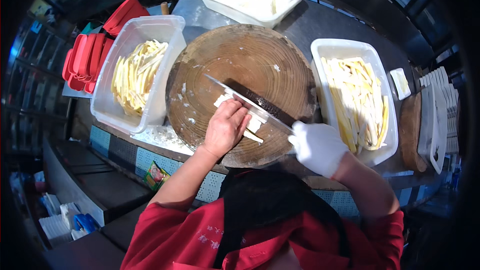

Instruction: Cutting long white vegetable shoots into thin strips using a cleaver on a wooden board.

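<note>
On a round wooden chopping block [225,56], my bare left hand [227,125] presses down on pale, whitish food pieces [255,123], its fingertips close to the blade. My right hand [318,146], in a white glove, grips the handle end of a cleaver [255,107]; the handle itself is hidden in the glove. The blade stands on edge, slanting across the block beside my left fingers. A thin pale strip [253,136] sticks out near my left hand. Small white scraps [276,68] lie scattered over the wood.
Left of the block, a translucent plastic tub [98,99] holds pale yellow strips [138,77]. Another tub [392,120] at right holds longer yellowish strips [356,97]. A white tub [213,3] of large whitish chunks stands behind. Red plastic containers [88,56] are stacked far left.
</note>
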The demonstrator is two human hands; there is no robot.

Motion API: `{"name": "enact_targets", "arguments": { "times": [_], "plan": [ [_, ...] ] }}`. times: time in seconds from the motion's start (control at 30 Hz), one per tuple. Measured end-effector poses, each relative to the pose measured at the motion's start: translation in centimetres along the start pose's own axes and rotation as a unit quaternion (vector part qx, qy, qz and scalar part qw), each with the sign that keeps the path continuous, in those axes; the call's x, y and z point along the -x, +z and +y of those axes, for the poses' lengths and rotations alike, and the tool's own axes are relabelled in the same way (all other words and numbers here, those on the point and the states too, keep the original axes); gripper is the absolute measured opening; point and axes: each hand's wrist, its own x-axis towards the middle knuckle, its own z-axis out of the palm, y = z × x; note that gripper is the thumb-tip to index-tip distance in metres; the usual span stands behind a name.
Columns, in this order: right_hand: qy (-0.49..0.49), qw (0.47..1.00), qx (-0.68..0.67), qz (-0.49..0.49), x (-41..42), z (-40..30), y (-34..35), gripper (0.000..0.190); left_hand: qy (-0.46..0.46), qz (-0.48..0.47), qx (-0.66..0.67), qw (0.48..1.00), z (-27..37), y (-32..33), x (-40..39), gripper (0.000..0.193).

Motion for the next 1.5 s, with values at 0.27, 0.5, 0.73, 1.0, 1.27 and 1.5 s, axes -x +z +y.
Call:
{"name": "enact_targets", "arguments": {
  "times": [0.27,0.5,0.73,1.0,1.27,1.5],
  "plan": [
    [0.107,0.989,0.074,-0.069,9.4,3.9,0.5,0.018,0.006,-0.042,-0.027,0.999,-0.1,-0.9,0.1,0.024],
    [0.222,0.963,-0.142,0.055,20.4,6.6,5.1,0.027,0.1,-0.13,-0.064,0.984,-2.6,-1.9,-1.2,0.065],
    [0.428,0.727,-0.482,0.238,26.2,5.6,7.2,0.016,0.211,-0.137,-0.097,0.963,-1.7,3.9,-11.6,0.064],
    [0.43,0.508,-0.567,0.486,30.8,7.1,10.0,0.011,0.33,-0.169,0.141,0.918,14.7,20.8,-22.0,0.029],
    [0.421,0.525,-0.589,0.448,30.5,8.2,9.7,0.01,0.375,-0.265,-0.014,0.888,16.5,30.7,-24.6,0.033],
    [0.384,0.588,-0.579,0.414,28.3,11.6,6.4,0.011,0.244,-0.159,0.141,0.946,15.4,19.4,-23.3,0.026]
  ]
}}
